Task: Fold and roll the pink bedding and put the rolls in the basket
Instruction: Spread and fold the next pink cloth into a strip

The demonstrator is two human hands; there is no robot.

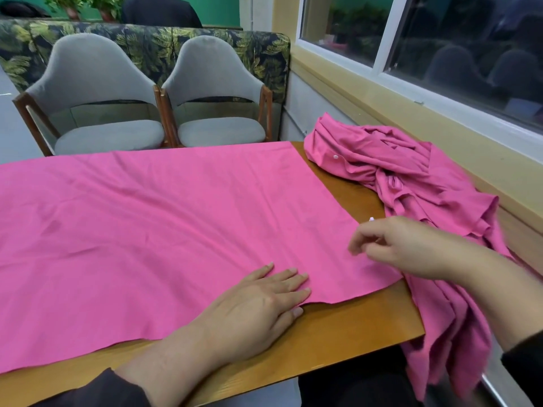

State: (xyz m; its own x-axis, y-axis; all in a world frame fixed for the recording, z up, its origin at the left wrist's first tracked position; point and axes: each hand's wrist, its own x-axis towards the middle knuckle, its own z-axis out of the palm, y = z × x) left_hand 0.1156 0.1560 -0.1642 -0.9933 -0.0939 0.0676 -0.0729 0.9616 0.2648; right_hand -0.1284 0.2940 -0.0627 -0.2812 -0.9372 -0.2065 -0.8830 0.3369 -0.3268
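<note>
Left hand [258, 312] flat, fingers straight and together, pressing on the near edge of the spread pink sheet [152, 218] at lower centre of the frame, little finger just past the hem onto bare wood; no grip closed round anything on that side. Right hand [405, 248] at centre right, raised just over the sheet's near right corner, fingers loosely curled and pointing left, holding nothing that can be made out; slight blur on the fingertips. Dark sleeves [97, 392] on both forearms at the bottom edge. Pink sheet lying flat and mostly smooth across the wooden tabletop [346, 333], reaching from the left edge of the frame to right of centre, with faint creases at middle left and a bare strip of wood along the near side and the right. Second mass of pink bedding [411, 171] crumpled in a heap at the right of the frame, against the yellow wall under the window [440, 39], separated from the flat sheet by a wedge of wood at its far end, and trailing down over the tabletop's right edge toward lower right, passing under the right forearm. Small white snap button [335, 156] visible on the heap, another [371, 219] just above the right hand. Two grey upholstered chairs [97, 92] with wooden frames beyond the far edge at upper left, side by side, backed by a leaf-patterned sofa back [164, 45]
</note>
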